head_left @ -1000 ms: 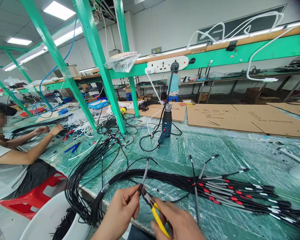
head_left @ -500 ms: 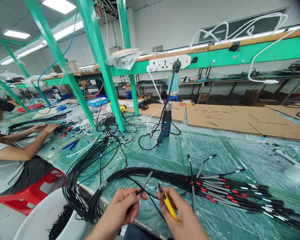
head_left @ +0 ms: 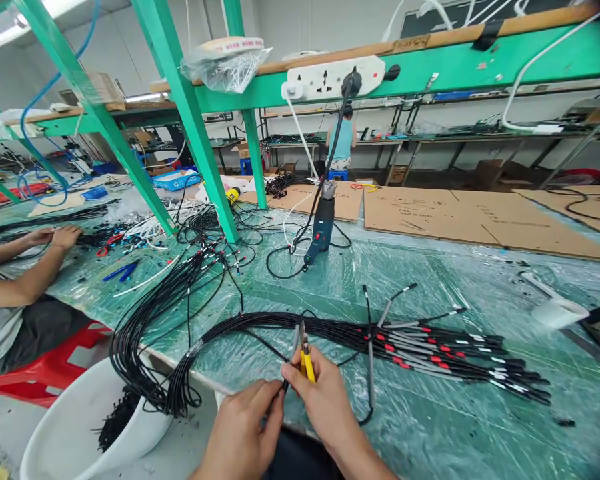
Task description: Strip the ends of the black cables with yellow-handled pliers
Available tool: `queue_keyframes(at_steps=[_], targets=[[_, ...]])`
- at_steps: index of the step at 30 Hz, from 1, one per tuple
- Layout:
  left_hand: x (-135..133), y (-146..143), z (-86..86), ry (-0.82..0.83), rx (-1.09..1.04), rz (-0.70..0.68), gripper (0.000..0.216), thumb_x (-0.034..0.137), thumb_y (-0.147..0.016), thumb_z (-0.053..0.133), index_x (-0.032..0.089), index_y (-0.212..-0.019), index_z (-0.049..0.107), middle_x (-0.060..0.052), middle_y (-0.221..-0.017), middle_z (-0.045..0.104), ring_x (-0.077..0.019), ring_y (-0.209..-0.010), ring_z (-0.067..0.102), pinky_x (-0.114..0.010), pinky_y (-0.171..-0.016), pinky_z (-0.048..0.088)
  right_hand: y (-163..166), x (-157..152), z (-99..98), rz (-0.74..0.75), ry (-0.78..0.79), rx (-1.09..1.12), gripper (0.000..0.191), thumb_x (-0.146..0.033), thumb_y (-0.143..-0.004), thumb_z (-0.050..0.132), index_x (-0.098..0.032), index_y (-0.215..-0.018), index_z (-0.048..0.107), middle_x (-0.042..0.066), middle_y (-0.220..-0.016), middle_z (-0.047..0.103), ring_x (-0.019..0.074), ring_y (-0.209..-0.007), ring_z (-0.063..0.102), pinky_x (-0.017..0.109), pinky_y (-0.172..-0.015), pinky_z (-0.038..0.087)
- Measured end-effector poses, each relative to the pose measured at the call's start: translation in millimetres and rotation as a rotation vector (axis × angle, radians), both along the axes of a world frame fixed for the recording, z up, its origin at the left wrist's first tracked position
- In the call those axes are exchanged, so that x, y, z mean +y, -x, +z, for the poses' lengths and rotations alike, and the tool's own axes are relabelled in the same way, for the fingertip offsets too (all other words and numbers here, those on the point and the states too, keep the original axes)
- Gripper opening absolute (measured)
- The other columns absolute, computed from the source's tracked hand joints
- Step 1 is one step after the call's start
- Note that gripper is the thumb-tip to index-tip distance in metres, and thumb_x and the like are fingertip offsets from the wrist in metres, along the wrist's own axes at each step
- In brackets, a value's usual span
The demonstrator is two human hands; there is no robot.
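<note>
The left hand (head_left: 245, 423) is closed in a pinch grip, with thumb and fingertips on a black cable (head_left: 285, 385) at the near edge of the worktable (head_left: 430, 427). The right hand (head_left: 320, 393), just right of it, is curled around yellow-handled cutters (head_left: 307, 365). The metal tip of the cutters points toward the far side, beside a grey sleeve (head_left: 296, 340); whether the two touch cannot be determined. A bundle of black cables (head_left: 260, 321) lies on the far side of both hands and runs from left to right. A heat gun (head_left: 323, 225) stands on the worktable beyond the bundle. Flat cardboard sheets (head_left: 480, 217) lie at the far right. A white tub (head_left: 150, 430) sits below the near left edge and contains black pieces (head_left: 117, 420). At the far left, a co-worker's hands (head_left: 64, 238) are together over the worktable.
</note>
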State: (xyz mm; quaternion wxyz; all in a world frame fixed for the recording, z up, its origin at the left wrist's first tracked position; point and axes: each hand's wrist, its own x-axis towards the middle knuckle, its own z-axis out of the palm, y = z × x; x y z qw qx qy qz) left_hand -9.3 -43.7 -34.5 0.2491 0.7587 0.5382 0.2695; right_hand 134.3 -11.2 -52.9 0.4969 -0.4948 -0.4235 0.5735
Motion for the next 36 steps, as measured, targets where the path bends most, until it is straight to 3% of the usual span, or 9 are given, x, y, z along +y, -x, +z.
queue_keyframes(at_steps=[3,8,14,21,25,29,32,36], targets=[[1,4,-6.4,-0.016,0.019,0.016,0.024,0.019,-0.091,0.049,0.02,-0.088,0.072,-0.01,-0.075,0.07,-0.0216,-0.065,0.065,-0.028,-0.061,0.041,1,0,-1.8,0.001,0.004,0.024,0.03,-0.041,-0.073,0.072,-0.021,-0.074,0.05,-0.008,-0.061,0.04,0.0105,-0.057,0.034,0.023,-0.055,0.03],[6,5,-4.7,0.142,-0.155,0.074,0.023,0.026,-0.092,0.05,0.019,-0.094,0.072,-0.01,-0.08,0.071,-0.0231,-0.074,0.066,-0.028,-0.069,0.045,-2,0,-2.3,0.018,0.045,0.088,0.036,-0.043,-0.072,0.075,-0.021,-0.072,0.046,-0.008,-0.059,0.039,0.0097,-0.055,0.033,0.023,-0.053,0.029],[13,0,-1.2,0.377,-0.263,0.12,0.039,0.036,-0.095,0.043,0.017,-0.071,0.065,-0.004,-0.063,0.066,-0.0125,-0.039,0.055,-0.022,-0.043,0.038,-7,-5,-4.7,0.062,0.076,0.145,0.039,-0.045,-0.071,0.076,-0.021,-0.074,0.046,-0.008,-0.06,0.042,0.0099,-0.056,0.037,0.023,-0.054,0.031],[23,-6,-8.9,0.577,-0.479,0.181,0.039,0.045,-0.088,0.053,0.013,-0.069,0.065,-0.004,-0.064,0.067,-0.0086,-0.033,0.048,-0.02,-0.036,0.028,-12,-6,-6.9,0.096,0.057,0.14,0.04,-0.045,-0.07,0.078,-0.02,-0.075,0.047,-0.008,-0.064,0.04,0.0095,-0.058,0.035,0.023,-0.055,0.03],[22,-7,-7.2,0.709,-0.706,0.149,0.041,0.049,-0.086,0.056,0.013,-0.068,0.061,-0.005,-0.062,0.068,-0.0073,-0.033,0.048,-0.019,-0.038,0.03,-18,-1,-0.5,0.116,0.027,0.125,0.037,-0.043,-0.073,0.078,-0.02,-0.077,0.05,-0.007,-0.066,0.043,0.0095,-0.061,0.036,0.022,-0.058,0.032],[14,-5,-3.6,0.881,-0.941,0.077,0.04,0.049,-0.09,0.044,0.014,-0.075,0.058,-0.007,-0.062,0.069,-0.0091,-0.031,0.048,-0.019,-0.035,0.031,-22,3,8.7,0.185,0.005,0.15,0.036,-0.041,-0.074,0.079,-0.02,-0.078,0.05,-0.006,-0.069,0.047,0.0091,-0.061,0.043,0.023,-0.06,0.036],[10,-4,-1.4,0.988,-1.045,-0.016,0.035,0.041,-0.084,0.052,0.009,-0.085,0.065,-0.011,-0.062,0.071,-0.0109,-0.03,0.051,-0.019,-0.033,0.03,-22,4,15.5,0.268,0.01,0.194,0.038,-0.046,-0.076,0.075,-0.021,-0.082,0.047,-0.006,-0.069,0.05,0.0098,-0.054,0.05,0.025,-0.056,0.04],[9,-8,2.3,1.051,-1.13,-0.086,0.035,0.037,-0.078,0.062,0.006,-0.092,0.069,-0.011,-0.059,0.071,-0.0131,-0.029,0.053,-0.019,-0.03,0.032,-24,4,25.9,0.292,-0.008,0.177,0.039,-0.049,-0.079,0.071,-0.022,-0.084,0.044,-0.008,-0.067,0.048,0.0074,-0.047,0.045,0.023,-0.05,0.036]])
